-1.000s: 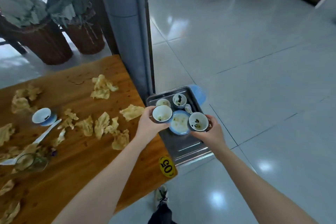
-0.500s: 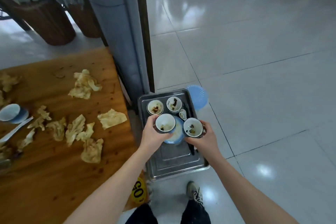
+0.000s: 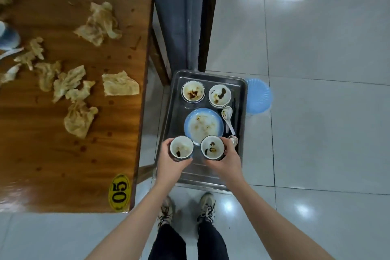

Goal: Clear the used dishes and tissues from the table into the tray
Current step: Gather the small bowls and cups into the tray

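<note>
My left hand [image 3: 171,163] curls round the left cup [image 3: 181,148] and my right hand [image 3: 227,159] round the right cup [image 3: 212,147], both at the near end of the tray [image 3: 175,103], just right of the table [image 3: 52,164]. I judge them light, hard, chippable, likely greasy inside, so the outer wall is the place to grip. Both arms reach forward and down.

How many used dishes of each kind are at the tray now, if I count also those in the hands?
Bowls: 4, two far in the tray, one held by the left hand, one by the right hand
Blue plate: 1
White spoon: 1
Total: 6
A small shiny thing beside the right hand is unclear, not counted.
</note>
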